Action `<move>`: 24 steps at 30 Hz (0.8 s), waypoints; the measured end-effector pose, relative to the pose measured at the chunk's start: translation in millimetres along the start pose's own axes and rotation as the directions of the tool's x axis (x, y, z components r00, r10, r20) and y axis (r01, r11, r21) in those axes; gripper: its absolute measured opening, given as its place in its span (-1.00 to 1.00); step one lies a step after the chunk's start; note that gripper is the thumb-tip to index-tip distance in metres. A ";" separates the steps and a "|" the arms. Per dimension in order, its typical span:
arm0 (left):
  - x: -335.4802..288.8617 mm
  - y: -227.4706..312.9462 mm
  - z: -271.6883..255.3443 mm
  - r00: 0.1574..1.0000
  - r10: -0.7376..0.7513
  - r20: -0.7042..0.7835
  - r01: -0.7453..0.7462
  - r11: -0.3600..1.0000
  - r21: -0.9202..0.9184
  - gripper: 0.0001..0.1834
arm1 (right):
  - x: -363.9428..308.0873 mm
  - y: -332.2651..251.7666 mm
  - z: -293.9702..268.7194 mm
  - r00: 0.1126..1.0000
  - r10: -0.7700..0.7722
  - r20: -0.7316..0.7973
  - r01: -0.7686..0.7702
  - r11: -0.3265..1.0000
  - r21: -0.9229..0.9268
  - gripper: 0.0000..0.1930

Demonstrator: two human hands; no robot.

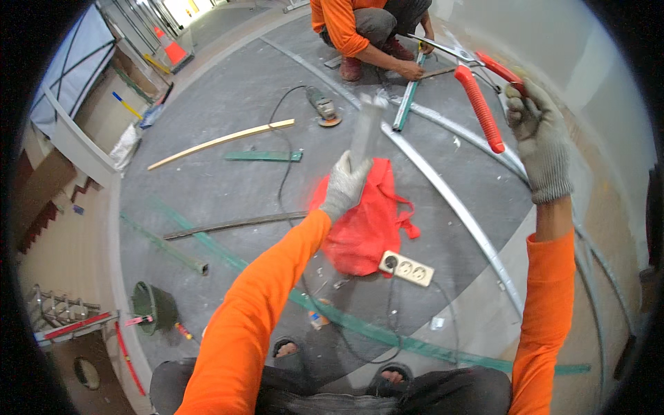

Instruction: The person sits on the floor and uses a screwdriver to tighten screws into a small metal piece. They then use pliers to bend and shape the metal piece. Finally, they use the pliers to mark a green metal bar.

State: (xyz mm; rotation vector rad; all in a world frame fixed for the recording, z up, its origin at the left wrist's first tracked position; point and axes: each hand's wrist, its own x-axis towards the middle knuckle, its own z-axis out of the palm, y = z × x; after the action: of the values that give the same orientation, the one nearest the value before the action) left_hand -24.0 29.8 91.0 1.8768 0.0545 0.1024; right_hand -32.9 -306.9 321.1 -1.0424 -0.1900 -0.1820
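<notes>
My left hand (347, 185), in a grey knit glove, grips a short light-grey metal profile piece (368, 128), blurred by motion. It is held above a red cloth bag (356, 238) on the floor. My gloved right hand (539, 131) is raised at the right, closed around one red handle of a pair of snips (479, 111). The other handle hangs apart from it, outside my fingers. The snips' blades point toward the upper left, away from the metal piece.
A co-worker (353, 31) crouches at the far side, hands at a green profile (409, 100). Long metal profiles (456, 207), an angle grinder (321, 105), a wooden strip (221, 144), a power strip (408, 268) with cables and a dark bucket (153, 308) are on the floor.
</notes>
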 end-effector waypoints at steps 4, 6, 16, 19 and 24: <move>-25.7 70.1 -74.3 0.983 -0.092 0.157 0.129 0.961 -0.244 -0.41 | -24.0 48.9 8.3 0.998 0.059 0.003 -0.058 0.972 0.229 -0.67; -44.5 106.1 -108.1 0.962 -0.145 0.231 0.228 0.893 -0.389 -0.34 | -39.3 62.1 28.6 0.998 0.061 -0.014 -0.053 0.948 0.313 -0.67; -89.2 253.7 -220.6 0.977 0.088 0.193 0.061 0.755 -0.652 -0.19 | -16.2 30.8 120.9 0.983 0.033 0.179 -0.109 0.894 0.435 -0.71; -108.5 286.6 -255.0 0.964 0.141 0.225 0.041 0.759 -0.650 -0.18 | -27.5 -0.7 187.6 0.993 0.012 0.114 -0.052 0.933 0.357 -0.71; -145.2 319.8 -323.1 0.918 0.277 0.283 -0.055 0.798 -0.601 -0.15 | -46.2 -33.5 266.4 0.947 -0.048 0.317 -0.039 0.964 0.264 -0.79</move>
State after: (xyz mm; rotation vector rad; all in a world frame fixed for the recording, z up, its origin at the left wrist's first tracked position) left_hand -204.8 226.3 486.5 1.2466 -0.3666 -0.0983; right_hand -104.1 -89.2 468.7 -0.7962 -0.5002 0.0129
